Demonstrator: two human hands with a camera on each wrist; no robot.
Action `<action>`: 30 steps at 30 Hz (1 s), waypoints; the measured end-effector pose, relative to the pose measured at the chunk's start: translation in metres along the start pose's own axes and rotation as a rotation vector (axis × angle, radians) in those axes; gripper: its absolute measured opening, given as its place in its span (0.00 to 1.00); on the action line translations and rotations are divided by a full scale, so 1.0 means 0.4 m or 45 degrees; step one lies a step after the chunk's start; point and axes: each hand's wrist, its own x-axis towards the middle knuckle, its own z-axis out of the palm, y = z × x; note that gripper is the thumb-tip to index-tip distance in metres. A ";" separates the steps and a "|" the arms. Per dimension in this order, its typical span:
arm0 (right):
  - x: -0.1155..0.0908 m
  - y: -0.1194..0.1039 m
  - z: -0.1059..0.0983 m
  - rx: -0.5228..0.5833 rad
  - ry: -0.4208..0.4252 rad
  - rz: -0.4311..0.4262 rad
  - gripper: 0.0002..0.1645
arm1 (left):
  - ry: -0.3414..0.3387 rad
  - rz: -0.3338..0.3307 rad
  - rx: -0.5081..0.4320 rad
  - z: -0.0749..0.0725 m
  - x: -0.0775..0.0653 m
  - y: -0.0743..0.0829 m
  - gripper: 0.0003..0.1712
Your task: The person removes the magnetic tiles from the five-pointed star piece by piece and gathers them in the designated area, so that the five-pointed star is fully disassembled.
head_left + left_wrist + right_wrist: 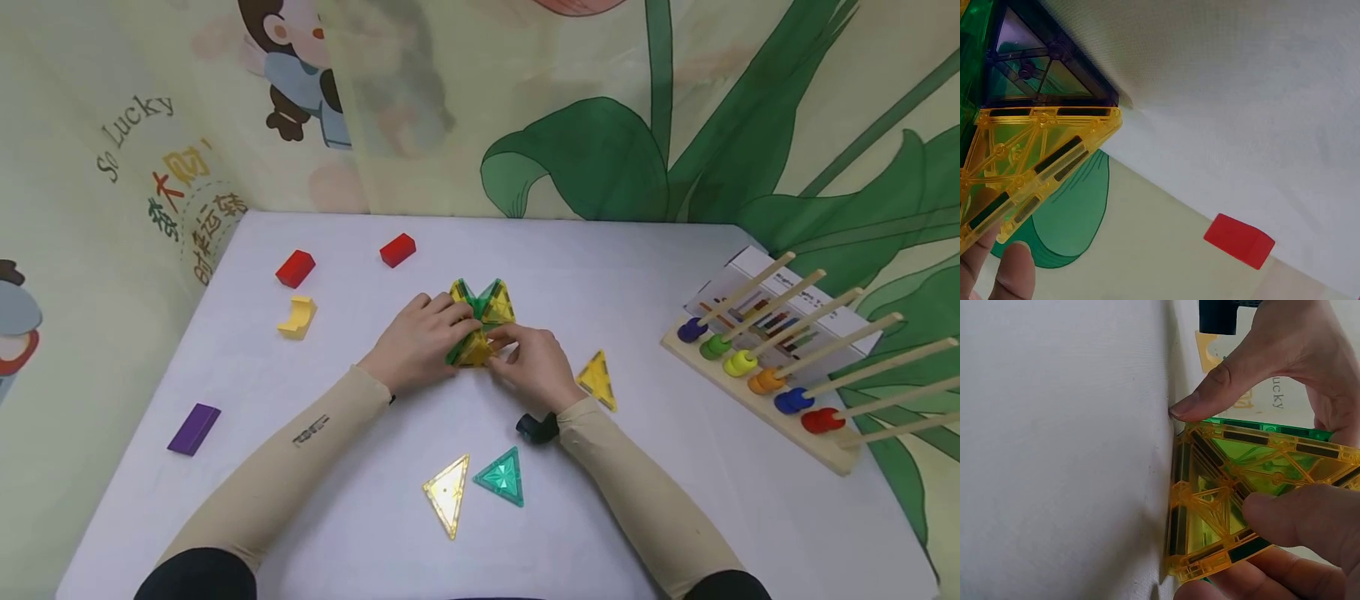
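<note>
Both hands are on a small standing structure of see-through magnetic tiles (497, 304), green and yellow, near the middle of the table. My left hand (423, 342) holds its left side, fingers over the top and thumb low by the table. At the near right side, my right hand (536, 362) pinches a yellow triangular tile (1210, 512) between thumb and fingers. A dark purple tile (1047, 69) shows beside yellow ones in the left wrist view. Loose on the table lie a yellow triangle (598, 382), a pale yellow triangle (448, 495) and a green triangle (502, 477).
Two red blocks, one left (296, 269) and one nearer the middle (397, 250), lie toward the back. A yellow arch block (297, 317) and a purple block (194, 429) are at left. On the right stands a wooden bead rack (757, 396) with slanting pegs, before a white box (787, 308).
</note>
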 end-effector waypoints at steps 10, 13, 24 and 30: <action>-0.008 0.006 -0.004 -0.056 0.033 0.006 0.13 | -0.013 -0.021 0.003 0.004 0.002 -0.003 0.37; -0.017 0.014 -0.012 -0.074 0.049 0.008 0.09 | 0.000 -0.025 -0.005 0.010 0.001 -0.006 0.38; -0.106 0.052 -0.065 -0.124 -0.268 0.180 0.22 | -0.019 -0.032 -0.067 0.014 -0.003 -0.012 0.40; -0.150 0.056 -0.096 -0.206 -0.352 0.165 0.23 | 0.001 -0.028 -0.090 0.013 -0.008 -0.018 0.40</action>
